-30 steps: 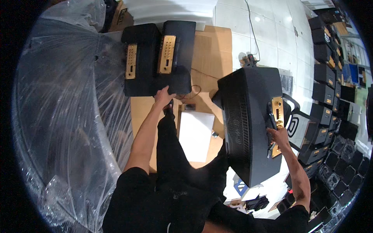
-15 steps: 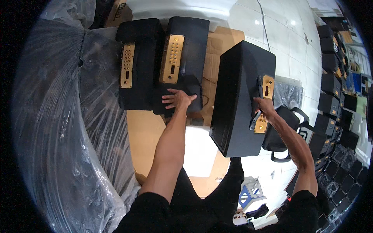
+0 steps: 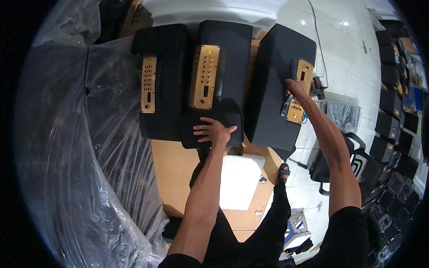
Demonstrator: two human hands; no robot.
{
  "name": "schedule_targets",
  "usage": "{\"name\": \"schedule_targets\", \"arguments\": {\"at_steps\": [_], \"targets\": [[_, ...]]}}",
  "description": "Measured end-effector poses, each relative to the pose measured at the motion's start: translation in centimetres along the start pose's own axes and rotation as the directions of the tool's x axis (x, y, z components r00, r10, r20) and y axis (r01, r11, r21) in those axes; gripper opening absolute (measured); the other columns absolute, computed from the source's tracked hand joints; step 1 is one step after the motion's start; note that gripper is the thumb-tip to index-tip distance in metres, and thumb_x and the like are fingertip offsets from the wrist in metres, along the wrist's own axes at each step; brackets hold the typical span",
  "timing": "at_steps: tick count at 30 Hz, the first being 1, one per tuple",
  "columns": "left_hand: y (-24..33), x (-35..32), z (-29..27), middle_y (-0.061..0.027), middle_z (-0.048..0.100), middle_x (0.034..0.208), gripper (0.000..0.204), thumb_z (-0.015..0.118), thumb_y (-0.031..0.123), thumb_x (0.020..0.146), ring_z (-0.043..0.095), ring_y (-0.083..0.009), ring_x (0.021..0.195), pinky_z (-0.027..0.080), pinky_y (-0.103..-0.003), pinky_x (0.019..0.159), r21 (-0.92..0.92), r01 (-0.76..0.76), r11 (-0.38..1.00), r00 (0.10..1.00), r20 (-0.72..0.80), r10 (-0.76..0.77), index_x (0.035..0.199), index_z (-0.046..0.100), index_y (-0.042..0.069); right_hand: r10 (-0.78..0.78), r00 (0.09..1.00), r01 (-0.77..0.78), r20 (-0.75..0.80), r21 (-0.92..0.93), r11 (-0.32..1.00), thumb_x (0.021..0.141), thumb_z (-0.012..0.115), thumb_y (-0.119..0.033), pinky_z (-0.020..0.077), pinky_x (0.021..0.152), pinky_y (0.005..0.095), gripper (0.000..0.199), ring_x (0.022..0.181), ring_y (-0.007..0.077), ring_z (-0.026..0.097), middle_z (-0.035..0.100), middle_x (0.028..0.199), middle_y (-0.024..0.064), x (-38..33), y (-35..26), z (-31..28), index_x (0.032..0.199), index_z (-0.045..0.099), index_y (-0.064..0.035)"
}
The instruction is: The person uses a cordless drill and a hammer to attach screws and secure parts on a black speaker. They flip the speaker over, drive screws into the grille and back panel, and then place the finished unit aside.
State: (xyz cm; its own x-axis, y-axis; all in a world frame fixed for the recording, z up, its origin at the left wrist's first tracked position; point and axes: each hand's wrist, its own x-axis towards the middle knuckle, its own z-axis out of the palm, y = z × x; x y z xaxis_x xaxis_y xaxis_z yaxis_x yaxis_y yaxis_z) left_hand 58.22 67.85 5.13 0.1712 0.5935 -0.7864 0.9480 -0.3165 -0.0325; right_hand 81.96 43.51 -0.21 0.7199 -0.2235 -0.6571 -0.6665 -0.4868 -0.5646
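Three black speaker boxes lay side by side on the cardboard-topped desk (image 3: 176,174). The left hand (image 3: 213,132) rested flat, fingers spread, on the middle box (image 3: 221,80); the right hand (image 3: 297,87) was clamped on the handle (image 3: 286,103) of the right box (image 3: 277,89). Judged best practice: brace the middle box and set the right one down flush, fingers clear of the gap.

Matt black speaker cabinets (image 3: 277,85) (shiny gold panels (image 3: 204,76)), glossy plastic wrap (image 3: 67,147).
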Motion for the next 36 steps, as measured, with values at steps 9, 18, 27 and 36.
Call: {"name": "schedule_targets", "arguments": {"at_steps": [9, 18, 27, 36], "targets": [[-0.6, 0.7, 0.1, -0.0479, -0.013, 0.141, 0.141, 0.087, 0.046, 0.061, -0.007, -0.0618, 0.134, 0.009, -0.075, 0.104, 0.011, 0.026, 1.000, 0.999, 0.031, -0.026, 0.145, -0.013, -0.004, -0.008, 1.000, 0.009, -0.011, 0.087, 0.996, 0.085, 0.063, -0.020, 0.0441, 0.035, 0.0351, 0.034, 0.040, 0.0203, 0.054, 0.053, 0.052, 0.0106, 0.9, -1.1, 6.0, 0.065, 0.051, 0.0048], [-1.5, 1.1, 1.1, -0.0494, -0.009, 0.141, 0.143, 0.087, 0.053, 0.057, -0.002, -0.0649, 0.133, 0.015, -0.073, 0.103, 0.062, 0.003, 0.998, 1.000, -0.024, -0.001, 0.145, -0.010, -0.006, -0.233, 0.951, 0.278, 0.202, -0.240, 0.930, 0.087, 0.063, -0.042, 0.0516, 0.058, 0.0342, 0.048, 0.065, 0.0230, 0.068, 0.066, 0.070, 0.0153, -1.0, -1.0, 0.5, 0.082, 0.064, 0.0061], [8.5, -9.4, 10.8, -0.0295, 0.045, 0.134, 0.070, 0.072, 0.031, 0.083, 0.042, -0.0396, 0.128, 0.031, -0.047, 0.109, -0.001, -0.854, 0.520, 0.505, -0.237, 0.830, 0.134, 0.043, -0.008, -0.044, 0.948, 0.300, 0.315, -0.840, 0.452, 0.057, 0.081, -0.062, 0.0420, 0.097, 0.0525, 0.115, 0.126, 0.0421, 0.043, 0.045, 0.135, 0.0261, -6.4, 34.2, -10.3, 0.138, 0.033, 0.0028], [22.4, -2.7, 15.6, -0.0212, 0.050, 0.118, 0.068, 0.059, 0.057, 0.085, 0.046, -0.0370, 0.113, 0.035, -0.049, 0.097, 0.486, -0.657, 0.576, 0.371, -0.457, 0.809, 0.119, 0.053, -0.001, -0.320, 0.851, 0.499, 0.417, -0.832, 0.243, 0.045, 0.083, -0.062, 0.0310, 0.100, 0.0672, 0.135, 0.139, 0.0413, 0.025, 0.016, 0.155, 0.0191, -5.0, 44.2, -3.1, 0.152, 0.013, -0.0192]]}}
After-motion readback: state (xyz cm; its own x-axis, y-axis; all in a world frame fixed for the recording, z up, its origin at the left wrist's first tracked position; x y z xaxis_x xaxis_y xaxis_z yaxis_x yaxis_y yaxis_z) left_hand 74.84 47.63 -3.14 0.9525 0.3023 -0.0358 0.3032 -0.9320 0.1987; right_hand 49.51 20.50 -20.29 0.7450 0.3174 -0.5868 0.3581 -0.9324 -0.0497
